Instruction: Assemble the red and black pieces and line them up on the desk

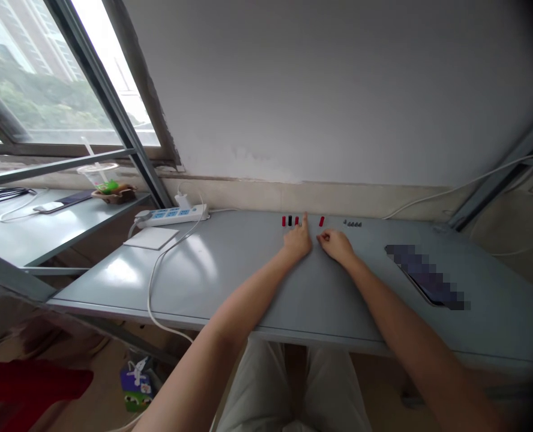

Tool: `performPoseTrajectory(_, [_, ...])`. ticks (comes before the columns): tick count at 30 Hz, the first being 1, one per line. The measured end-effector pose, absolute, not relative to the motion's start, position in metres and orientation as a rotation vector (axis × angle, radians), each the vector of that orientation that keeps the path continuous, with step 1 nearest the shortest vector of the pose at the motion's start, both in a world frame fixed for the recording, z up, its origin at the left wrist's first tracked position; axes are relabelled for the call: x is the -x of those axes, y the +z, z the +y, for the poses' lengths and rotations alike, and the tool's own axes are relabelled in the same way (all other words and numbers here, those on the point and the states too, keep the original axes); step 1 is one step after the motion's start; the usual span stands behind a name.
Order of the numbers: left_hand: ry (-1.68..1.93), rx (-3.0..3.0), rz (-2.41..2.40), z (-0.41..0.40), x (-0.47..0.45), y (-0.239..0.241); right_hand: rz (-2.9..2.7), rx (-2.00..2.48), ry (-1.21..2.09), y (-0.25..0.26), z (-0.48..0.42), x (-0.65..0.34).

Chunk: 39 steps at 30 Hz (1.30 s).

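Observation:
My left hand (297, 240) lies on the grey tabletop (257, 246) with its index finger stretched forward. That fingertip is just right of a short row of small upright pieces: a red one (283, 221), a black one (290, 220) and another red one (296, 220). My right hand (336, 245) rests close beside the left, its fingers loosely curled toward it. A single red piece (321, 221) stands just beyond those fingers. Farther right lies a small group of dark metal screws (353, 224). Neither hand visibly holds anything.
A white power strip (171, 216) with a plug and cable sits at the table's back left, beside a white square pad (152, 237). A pixelated phone (426, 276) lies at the right. A wall runs behind the table, and a window and side shelf stand at the left.

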<state>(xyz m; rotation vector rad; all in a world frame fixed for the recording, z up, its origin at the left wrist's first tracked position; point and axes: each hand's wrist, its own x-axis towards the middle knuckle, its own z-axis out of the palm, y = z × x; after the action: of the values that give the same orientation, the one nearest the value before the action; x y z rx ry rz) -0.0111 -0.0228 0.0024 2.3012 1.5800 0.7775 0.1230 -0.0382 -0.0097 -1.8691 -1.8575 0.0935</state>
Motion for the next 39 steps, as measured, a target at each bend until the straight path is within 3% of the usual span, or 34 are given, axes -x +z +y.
performPoseTrajectory(11, [1.143,-2.153,1.451,-0.002,0.016,0.001,-1.653,1.726,0.138,-0.015,-0.034,-0.125])
performPoseTrajectory(18, [1.285,-1.654,1.080,-0.014,0.026,-0.009,-1.631,1.585,0.500,-0.014,-0.034,-0.116])
performPoseTrajectory(39, [1.286,-1.352,1.116,-0.028,0.034,-0.002,-1.653,1.240,0.498,-0.019,-0.033,-0.122])
